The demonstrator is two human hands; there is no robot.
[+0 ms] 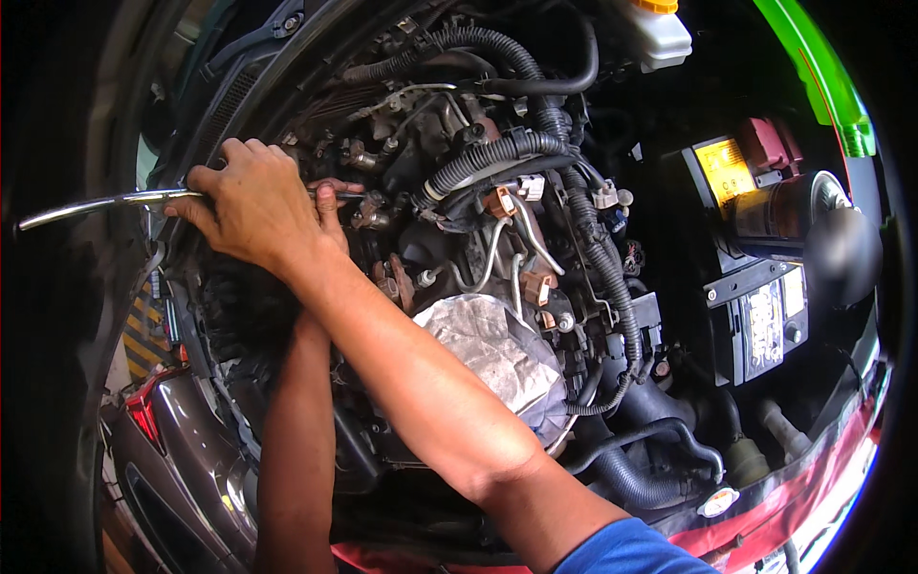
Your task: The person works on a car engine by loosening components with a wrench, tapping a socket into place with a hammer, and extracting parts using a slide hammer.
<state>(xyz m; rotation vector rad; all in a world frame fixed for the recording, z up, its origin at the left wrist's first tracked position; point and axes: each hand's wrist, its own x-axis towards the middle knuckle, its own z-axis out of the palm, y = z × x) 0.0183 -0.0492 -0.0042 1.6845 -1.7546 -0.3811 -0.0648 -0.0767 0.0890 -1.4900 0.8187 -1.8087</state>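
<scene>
My right hand (253, 196) is closed round a long chrome wrench (105, 202), whose bare handle sticks out to the left over the engine bay's edge. Behind my right wrist, my left hand (330, 209) is partly hidden; its thumb and a finger close about the dark far end of the tool. That end reaches toward a metal injector-like fitting (371, 212) on the engine. My forearms cross below the hands. Brown connectors (499, 203) with pale leads stand to the right of the fitting. A crumpled silvery sheet (483, 340) covers part of the engine beside my right forearm.
Ribbed black hoses (612, 263) run down the engine's right side. Further right are a battery (765, 320) and a cylindrical canister (779, 215). A white reservoir (660, 38) with a yellow cap sits at the top. Another car (182, 440) stands at lower left.
</scene>
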